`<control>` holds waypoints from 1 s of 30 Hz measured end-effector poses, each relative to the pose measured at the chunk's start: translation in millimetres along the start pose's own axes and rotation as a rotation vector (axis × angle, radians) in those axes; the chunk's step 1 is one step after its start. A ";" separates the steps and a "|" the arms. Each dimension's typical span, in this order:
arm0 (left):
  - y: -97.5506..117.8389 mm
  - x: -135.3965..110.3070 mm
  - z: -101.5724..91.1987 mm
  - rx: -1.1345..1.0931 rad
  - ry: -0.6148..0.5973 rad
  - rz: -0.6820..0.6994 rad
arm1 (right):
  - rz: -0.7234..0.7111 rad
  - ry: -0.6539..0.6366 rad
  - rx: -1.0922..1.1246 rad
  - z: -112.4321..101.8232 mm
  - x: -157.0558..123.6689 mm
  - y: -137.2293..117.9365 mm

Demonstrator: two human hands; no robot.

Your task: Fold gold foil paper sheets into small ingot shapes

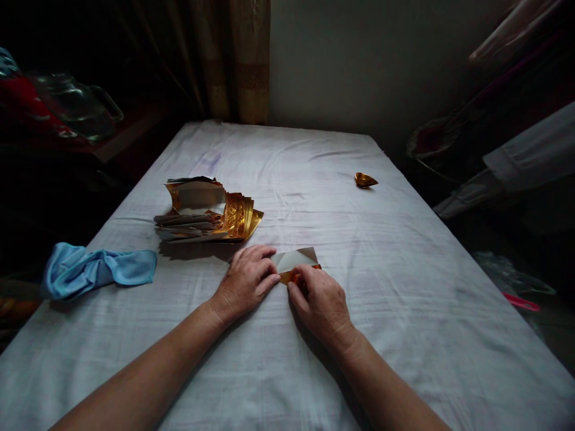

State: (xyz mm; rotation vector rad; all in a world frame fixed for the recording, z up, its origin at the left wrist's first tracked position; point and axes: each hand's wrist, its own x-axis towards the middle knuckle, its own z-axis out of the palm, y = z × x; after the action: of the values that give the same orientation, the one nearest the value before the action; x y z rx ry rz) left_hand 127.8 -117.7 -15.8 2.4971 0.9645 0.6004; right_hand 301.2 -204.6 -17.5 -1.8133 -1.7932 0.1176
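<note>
A small sheet of gold foil paper [297, 260], white side up with a gold edge folded over, lies on the white cloth-covered table [404, 251] in front of me. My left hand [246, 280] lies on the cloth with its fingertips pressing the paper's left end. My right hand [320, 300] pinches the folded gold edge at the paper's near side. A stack of gold foil sheets [207, 212] sits to the left, just beyond my left hand. One folded gold ingot shape [365, 179] rests farther back on the right.
A crumpled blue cloth [96, 269] lies at the table's left edge. A glass jug [78, 105] stands on dark furniture at far left. A curtain [233, 60] hangs behind the table. Pale fabric [525, 161] and clutter fill the dim right side.
</note>
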 end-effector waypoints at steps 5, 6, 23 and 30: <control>1.4 2.0 0.6 -0.015 0.003 -0.039 | -0.040 -0.015 -0.003 -1.2 0.2 0.2; 1.3 2.3 0.9 -0.017 0.005 -0.047 | -0.053 -0.031 -0.007 -1.5 0.2 0.6; -1.9 4.5 -0.7 -0.038 -0.028 -0.042 | -0.117 -0.056 -0.048 -2.4 -3.1 1.9; -4.9 7.3 -2.2 -0.060 -0.040 -0.048 | -0.102 -0.070 -0.020 -4.4 -3.9 1.8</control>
State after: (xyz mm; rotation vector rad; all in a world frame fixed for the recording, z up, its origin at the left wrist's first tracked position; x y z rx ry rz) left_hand 128.9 -108.7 -14.6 2.4171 0.9741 0.5543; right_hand 304.5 -209.6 -16.0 -1.7468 -1.9381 0.1252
